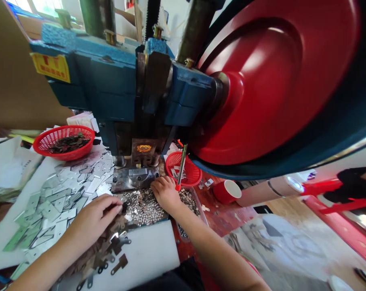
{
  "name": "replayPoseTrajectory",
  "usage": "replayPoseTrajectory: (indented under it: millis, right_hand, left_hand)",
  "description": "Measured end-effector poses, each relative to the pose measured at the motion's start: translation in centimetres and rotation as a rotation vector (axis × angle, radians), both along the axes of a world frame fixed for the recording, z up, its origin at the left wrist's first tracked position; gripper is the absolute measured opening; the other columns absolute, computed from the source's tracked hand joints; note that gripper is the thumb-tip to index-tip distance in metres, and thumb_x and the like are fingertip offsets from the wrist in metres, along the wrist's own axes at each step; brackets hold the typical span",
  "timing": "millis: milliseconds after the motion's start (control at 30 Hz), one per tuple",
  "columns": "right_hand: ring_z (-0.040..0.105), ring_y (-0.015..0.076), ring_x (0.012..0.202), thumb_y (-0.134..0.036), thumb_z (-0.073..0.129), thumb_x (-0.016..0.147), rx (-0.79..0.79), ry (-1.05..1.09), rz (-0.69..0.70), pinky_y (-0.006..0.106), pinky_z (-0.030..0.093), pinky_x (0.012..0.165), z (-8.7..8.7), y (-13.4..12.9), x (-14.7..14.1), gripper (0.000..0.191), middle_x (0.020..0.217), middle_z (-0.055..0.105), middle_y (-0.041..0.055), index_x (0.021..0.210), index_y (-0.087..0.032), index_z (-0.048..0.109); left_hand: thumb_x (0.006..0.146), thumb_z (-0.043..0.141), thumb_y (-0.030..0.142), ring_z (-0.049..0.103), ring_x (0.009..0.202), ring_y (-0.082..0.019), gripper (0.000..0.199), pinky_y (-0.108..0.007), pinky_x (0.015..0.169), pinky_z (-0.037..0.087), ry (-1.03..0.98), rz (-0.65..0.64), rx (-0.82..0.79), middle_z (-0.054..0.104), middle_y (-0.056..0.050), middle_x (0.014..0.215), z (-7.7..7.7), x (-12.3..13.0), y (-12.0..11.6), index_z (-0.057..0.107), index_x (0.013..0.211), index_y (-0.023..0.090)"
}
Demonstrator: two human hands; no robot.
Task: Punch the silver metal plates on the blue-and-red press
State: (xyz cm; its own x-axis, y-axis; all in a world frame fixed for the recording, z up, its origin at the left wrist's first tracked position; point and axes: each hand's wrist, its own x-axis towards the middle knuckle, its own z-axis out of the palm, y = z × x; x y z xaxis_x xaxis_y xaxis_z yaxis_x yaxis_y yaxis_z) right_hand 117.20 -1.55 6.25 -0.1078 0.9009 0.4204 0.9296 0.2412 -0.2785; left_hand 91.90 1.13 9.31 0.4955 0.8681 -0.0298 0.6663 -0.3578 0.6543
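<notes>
Two baskets [70, 155], one partly hidden, are standing beyond the fingers; left hand [99, 214] and right hand [166, 194] are curling near one die [136, 178], any grip indiscernible.

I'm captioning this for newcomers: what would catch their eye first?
A big red wheel fills the upper right, beside a blue machine. Below it, the left hand and right hand flank a heap of small shiny bits. Flat metal plates spill across the left, with a red basket beyond them.
</notes>
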Motion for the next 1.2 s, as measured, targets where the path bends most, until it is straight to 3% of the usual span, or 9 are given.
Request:
replayPoseTrajectory:
  millis: [167, 333, 433, 567, 633, 833, 1033, 1200]
  right_hand:
    - [0.054, 0.0178, 0.08, -0.019, 0.055, 0.086, 0.101, 0.251, -0.113, 0.031, 0.042, 0.076, 1.3, 3.0, -1.9, 0.011, 0.083, 0.062, 0.0032, 0.083, -0.02, 0.066]
    - [0.054, 0.0197, 0.084, -0.026, 0.062, 0.081, 0.064, 0.157, -0.149, 0.032, 0.042, 0.075, 1.8, 5.6, -3.3, 0.008, 0.084, 0.06, 0.004, 0.08, -0.024, 0.07]
    - [0.052, 0.0202, 0.092, -0.031, 0.057, 0.086, 0.067, 0.051, -0.033, 0.037, 0.039, 0.088, 2.3, 4.8, -3.1, 0.014, 0.09, 0.061, 0.0033, 0.09, -0.028, 0.07]
    - [0.05, 0.0218, 0.101, -0.038, 0.053, 0.088, 0.096, -0.029, 0.055, 0.046, 0.025, 0.105, 3.2, 3.5, -2.6, 0.022, 0.1, 0.062, 0.0036, 0.1, -0.028, 0.068]
    - [0.05, 0.0223, 0.105, -0.039, 0.053, 0.089, 0.077, -0.003, 0.071, 0.047, 0.023, 0.107, 3.3, 3.3, -2.6, 0.023, 0.102, 0.062, 0.0037, 0.101, -0.027, 0.068]
    - [0.051, 0.0203, 0.112, -0.032, 0.045, 0.093, 0.062, 0.298, 0.039, 0.041, 0.034, 0.102, 2.3, 3.2, -2.1, 0.026, 0.109, 0.065, 0.0046, 0.108, -0.023, 0.065]
    - [0.044, 0.024, 0.122, -0.034, 0.053, 0.089, 0.015, 0.144, 0.032, 0.05, 0.019, 0.109, 2.6, 2.6, -1.9, 0.021, 0.119, 0.062, -0.0003, 0.105, -0.03, 0.066]
    - [0.045, 0.023, 0.121, -0.035, 0.055, 0.088, 0.023, 0.116, 0.02, 0.048, 0.019, 0.11, 2.9, 2.6, -1.9, 0.023, 0.118, 0.062, 0.0014, 0.108, -0.028, 0.064]
  left_hand:
    - [0.08, 0.052, 0.047, 0.064, 0.086, -0.02, 0.027, -0.031, 0.078, 0.048, -0.053, 0.146, -0.029, 0.071, 0.003, 0.096, 1.2, 1.2, 2.5, 0.067, 0.093, 0.029]
    - [0.079, 0.053, 0.046, 0.064, 0.089, -0.021, 0.028, -0.032, 0.081, 0.047, -0.175, 0.181, -0.063, 0.071, 0.001, 0.097, 1.5, 2.9, 4.3, 0.067, 0.094, 0.027]
    - [0.079, 0.053, 0.045, 0.063, 0.089, -0.021, 0.027, -0.033, 0.082, 0.047, -0.224, 0.181, -0.051, 0.071, 0.0, 0.097, 1.2, 3.2, 5.0, 0.068, 0.092, 0.026]
    - [0.078, 0.054, 0.045, 0.063, 0.088, -0.021, 0.028, -0.034, 0.082, 0.046, -0.269, 0.205, -0.058, 0.071, -0.001, 0.094, 0.7, 3.8, 6.0, 0.068, 0.091, 0.024]
    - [0.078, 0.054, 0.045, 0.063, 0.085, -0.022, 0.029, -0.034, 0.079, 0.047, -0.277, 0.227, -0.051, 0.072, -0.001, 0.092, 0.7, 4.3, 6.5, 0.069, 0.091, 0.023]
    - [0.077, 0.054, 0.046, 0.064, 0.088, -0.024, 0.032, -0.036, 0.081, 0.048, -0.288, 0.241, 0.004, 0.072, -0.004, 0.092, 0.4, 6.3, 7.0, 0.07, 0.089, 0.022]
    - [0.076, 0.052, 0.044, 0.063, 0.093, -0.025, 0.031, -0.038, 0.087, 0.046, -0.27, 0.256, 0.074, 0.071, -0.006, 0.095, -0.3, 7.1, 7.3, 0.07, 0.086, 0.021]
    - [0.077, 0.052, 0.044, 0.064, 0.092, -0.025, 0.031, -0.037, 0.087, 0.047, -0.256, 0.252, 0.077, 0.072, -0.006, 0.095, -0.3, 7.2, 7.2, 0.07, 0.087, 0.021]
